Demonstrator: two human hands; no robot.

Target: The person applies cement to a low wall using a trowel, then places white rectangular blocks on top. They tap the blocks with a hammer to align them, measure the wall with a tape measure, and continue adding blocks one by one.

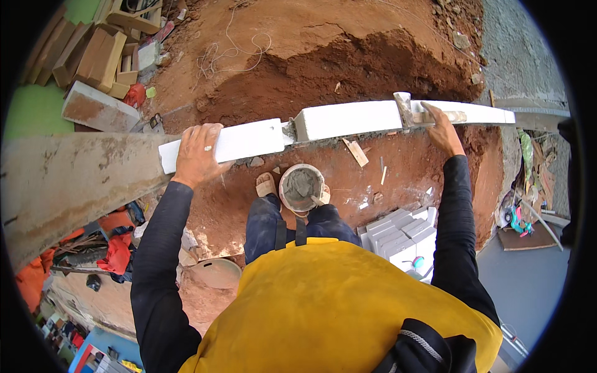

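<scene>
A row of white blocks runs across a low wall in front of me. My left hand [198, 152] grips the leftmost white block [252, 139], with fingers over its top and the thumb at its near side. A narrow gap with grey mortar [289, 130] separates it from the middle white block [348, 121]. On top of the row lies a mortar-smeared mallet [403, 109], its handle pointing right. My right hand [443, 129] is closed around that handle, above the right-hand white block [488, 113]. Between my feet stands a bucket of grey mortar [301, 186] with a tool handle sticking out.
A concrete beam [74, 180] meets the row at the left. Beyond the wall is a dug red-earth trench [348, 68]. A stack of white blocks [404, 235] stands near my right leg. Timber pieces [93, 56] and a loose block [99, 107] lie far left.
</scene>
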